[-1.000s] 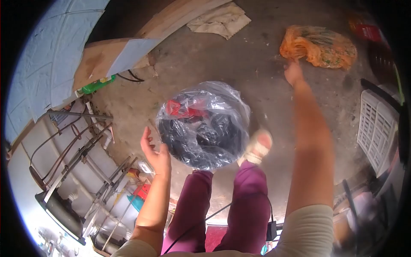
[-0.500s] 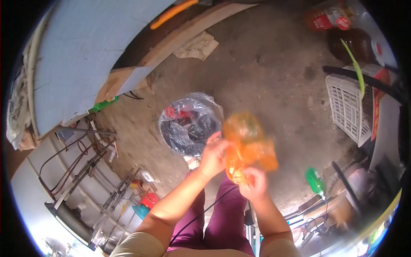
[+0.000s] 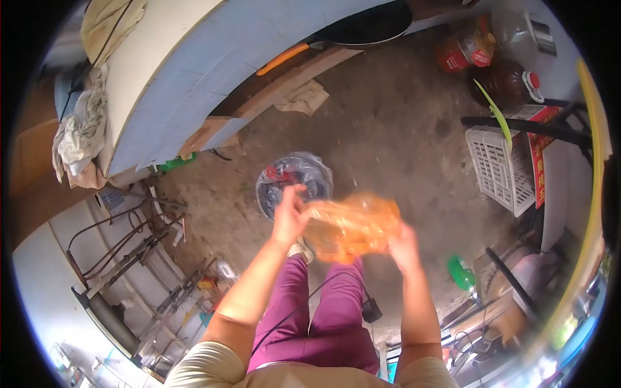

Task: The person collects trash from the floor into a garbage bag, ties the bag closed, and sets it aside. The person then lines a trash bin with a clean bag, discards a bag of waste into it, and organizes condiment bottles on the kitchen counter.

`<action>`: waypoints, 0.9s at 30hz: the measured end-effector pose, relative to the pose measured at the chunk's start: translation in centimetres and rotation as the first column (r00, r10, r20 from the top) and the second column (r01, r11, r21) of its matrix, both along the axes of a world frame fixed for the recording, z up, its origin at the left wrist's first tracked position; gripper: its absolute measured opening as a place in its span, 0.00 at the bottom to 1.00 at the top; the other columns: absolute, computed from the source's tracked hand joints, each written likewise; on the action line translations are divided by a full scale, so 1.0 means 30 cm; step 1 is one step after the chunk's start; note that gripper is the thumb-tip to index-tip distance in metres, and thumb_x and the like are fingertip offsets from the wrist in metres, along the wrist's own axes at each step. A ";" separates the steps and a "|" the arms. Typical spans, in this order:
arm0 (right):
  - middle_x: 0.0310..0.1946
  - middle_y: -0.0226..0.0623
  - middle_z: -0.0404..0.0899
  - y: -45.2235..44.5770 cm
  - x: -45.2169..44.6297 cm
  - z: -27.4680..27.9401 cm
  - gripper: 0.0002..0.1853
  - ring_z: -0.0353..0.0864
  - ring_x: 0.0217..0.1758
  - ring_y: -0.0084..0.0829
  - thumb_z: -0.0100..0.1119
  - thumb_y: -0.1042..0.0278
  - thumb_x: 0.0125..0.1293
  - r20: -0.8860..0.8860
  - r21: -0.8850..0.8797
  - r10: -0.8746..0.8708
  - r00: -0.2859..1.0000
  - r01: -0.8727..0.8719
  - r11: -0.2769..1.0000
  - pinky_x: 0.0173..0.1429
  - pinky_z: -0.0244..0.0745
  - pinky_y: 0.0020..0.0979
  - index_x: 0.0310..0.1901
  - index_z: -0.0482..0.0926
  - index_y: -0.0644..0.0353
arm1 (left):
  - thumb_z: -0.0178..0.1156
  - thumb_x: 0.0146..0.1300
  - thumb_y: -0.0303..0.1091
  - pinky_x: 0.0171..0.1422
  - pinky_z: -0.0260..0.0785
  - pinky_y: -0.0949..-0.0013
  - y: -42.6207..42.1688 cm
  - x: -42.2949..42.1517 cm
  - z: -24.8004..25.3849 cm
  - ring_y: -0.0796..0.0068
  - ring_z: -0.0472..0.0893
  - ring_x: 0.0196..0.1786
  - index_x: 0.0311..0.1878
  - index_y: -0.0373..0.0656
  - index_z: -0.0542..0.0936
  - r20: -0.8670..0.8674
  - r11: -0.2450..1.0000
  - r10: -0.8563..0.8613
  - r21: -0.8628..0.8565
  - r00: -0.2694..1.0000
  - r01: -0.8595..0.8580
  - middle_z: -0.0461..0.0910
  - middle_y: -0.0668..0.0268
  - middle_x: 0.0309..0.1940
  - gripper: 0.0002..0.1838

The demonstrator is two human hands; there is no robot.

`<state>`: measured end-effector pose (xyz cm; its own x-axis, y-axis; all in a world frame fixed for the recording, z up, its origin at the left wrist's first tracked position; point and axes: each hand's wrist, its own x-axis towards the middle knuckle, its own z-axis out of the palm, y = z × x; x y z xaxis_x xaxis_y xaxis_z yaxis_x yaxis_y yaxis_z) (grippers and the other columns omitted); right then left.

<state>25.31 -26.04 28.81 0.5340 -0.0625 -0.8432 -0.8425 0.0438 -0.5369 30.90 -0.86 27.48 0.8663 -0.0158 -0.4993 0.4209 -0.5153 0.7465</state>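
Observation:
An orange plastic bag point(image 3: 352, 226) stretches sideways between my two hands, blurred by motion. My left hand point(image 3: 291, 213) grips its left end with closed fingers. At the other end my right hand point(image 3: 403, 247) is closed on the bag, its fingers partly smeared. What the bag contains, if anything, cannot be made out. Just beyond my left hand stands a round bin point(image 3: 321, 167) lined with clear plastic, with something red inside; my hand covers part of it.
A white plastic crate point(image 3: 501, 171) stands on the floor at right, below large bottles point(image 3: 508, 84). A green bottle point(image 3: 462, 273) lies lower right. A pan with an orange handle point(image 3: 283, 59) rests at the top. Metal frames point(image 3: 139, 252) stand at left.
My hands have moved apart, the right one up and to the right, the left one to the left. The orange bag is now stretched wide between them. The head view has shifted.

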 end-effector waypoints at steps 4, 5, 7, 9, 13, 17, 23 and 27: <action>0.33 0.35 0.77 0.014 0.067 0.113 0.10 0.76 0.28 0.23 0.46 0.76 0.63 -0.085 0.294 -0.731 0.677 0.718 0.631 0.28 0.72 0.25 0.45 0.72 0.63 | 0.63 0.47 0.28 0.36 0.70 0.65 0.196 -0.047 -0.122 0.59 0.76 0.30 0.46 0.46 0.75 0.224 0.791 -0.431 0.560 0.874 0.246 0.77 0.57 0.32 0.20; 0.34 0.36 0.77 0.002 0.076 0.132 0.11 0.77 0.30 0.24 0.47 0.76 0.63 -0.096 0.316 -0.771 0.630 0.754 0.576 0.29 0.72 0.25 0.46 0.72 0.62 | 0.62 0.48 0.28 0.35 0.70 0.65 0.244 -0.060 -0.148 0.60 0.77 0.30 0.45 0.45 0.76 0.208 0.729 -0.434 0.653 0.877 0.206 0.78 0.57 0.33 0.17; 0.38 0.37 0.77 -0.040 0.072 0.126 0.13 0.77 0.36 0.27 0.48 0.75 0.63 -0.043 0.223 -0.723 0.690 0.712 0.666 0.35 0.74 0.27 0.49 0.71 0.61 | 0.60 0.52 0.28 0.34 0.70 0.67 0.334 -0.106 -0.234 0.65 0.77 0.29 0.43 0.42 0.77 0.051 0.873 0.103 0.474 0.993 -0.115 0.79 0.58 0.33 0.13; 0.44 0.39 0.76 -0.094 -0.016 0.009 0.16 0.77 0.44 0.30 0.49 0.74 0.63 0.030 -0.044 -0.493 0.869 0.494 0.868 0.43 0.74 0.29 0.53 0.68 0.60 | 0.58 0.56 0.29 0.34 0.70 0.69 0.346 -0.113 -0.226 0.70 0.77 0.30 0.42 0.40 0.78 -0.251 0.877 0.475 0.217 0.843 -0.429 0.79 0.60 0.32 0.11; 0.54 0.45 0.69 0.006 0.058 0.095 0.33 0.70 0.55 0.39 0.61 0.70 0.52 0.136 -0.810 0.635 0.760 -0.284 0.513 0.64 0.57 0.41 0.60 0.62 0.58 | 0.55 0.59 0.29 0.38 0.69 0.73 0.255 -0.051 -0.076 0.77 0.77 0.36 0.42 0.34 0.77 -0.471 0.791 0.450 -0.184 0.759 -0.583 0.78 0.67 0.33 0.10; 0.49 0.44 0.72 0.151 0.162 0.063 0.32 0.70 0.55 0.39 0.62 0.68 0.49 0.155 -0.751 0.780 0.607 -0.440 0.492 0.66 0.52 0.46 0.58 0.65 0.56 | 0.55 0.60 0.28 0.39 0.69 0.74 0.138 0.037 0.088 0.79 0.76 0.35 0.42 0.37 0.76 -0.472 0.859 0.261 -0.284 0.842 -0.425 0.79 0.66 0.33 0.09; 0.42 0.38 0.76 0.180 0.357 0.104 0.34 0.71 0.53 0.39 0.67 0.62 0.44 0.214 -0.716 0.620 0.755 -0.310 0.625 0.65 0.55 0.47 0.56 0.69 0.53 | 0.52 0.64 0.34 0.46 0.68 0.73 0.179 0.218 0.442 0.79 0.76 0.40 0.44 0.40 0.76 0.040 0.997 -0.052 0.058 0.998 0.050 0.79 0.65 0.35 0.11; 0.62 0.50 0.53 0.320 0.366 0.287 0.64 0.50 0.67 0.50 0.76 0.51 0.29 0.419 -0.695 0.756 0.503 -0.359 0.624 0.66 0.48 0.54 0.68 0.44 0.50 | 0.50 0.64 0.40 0.46 0.68 0.72 0.202 0.233 0.517 0.78 0.76 0.41 0.44 0.40 0.76 0.078 0.989 0.018 -0.150 0.997 -0.006 0.79 0.61 0.34 0.14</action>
<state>36.30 -16.45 37.42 0.9540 0.1970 -0.2258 -0.0171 -0.7164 -0.6975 37.88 5.20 42.98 0.9033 -0.0744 -0.4226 0.3635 -0.3907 0.8457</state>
